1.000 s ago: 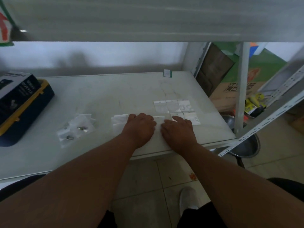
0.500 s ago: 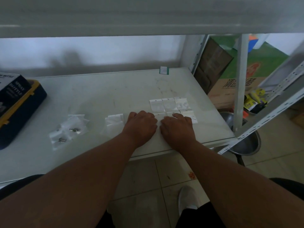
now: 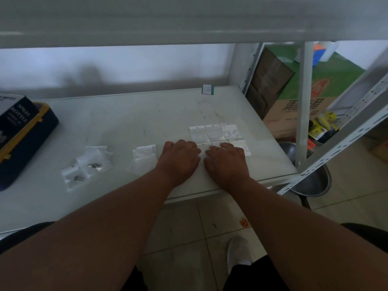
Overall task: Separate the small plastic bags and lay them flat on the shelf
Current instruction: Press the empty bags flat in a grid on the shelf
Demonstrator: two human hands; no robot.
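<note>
Three bags (image 3: 214,132) lie flat in a far row on the shelf (image 3: 126,122). Left hand (image 3: 180,158) and right hand (image 3: 226,160) press a near row, fingers spread — the stack (image 3: 144,153) left of them remains.

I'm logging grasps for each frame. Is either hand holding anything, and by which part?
Neither visibly grips anything. The left hand and right hand lie palm-down on a small plastic bag in the laid-out grid, fingertips pressing it flat.

storeroom, white slotted-metal shelving (image 3: 344,141), stacked cardboard cartons (image 3: 294,110), tiled floor (image 3: 346,198)
</note>
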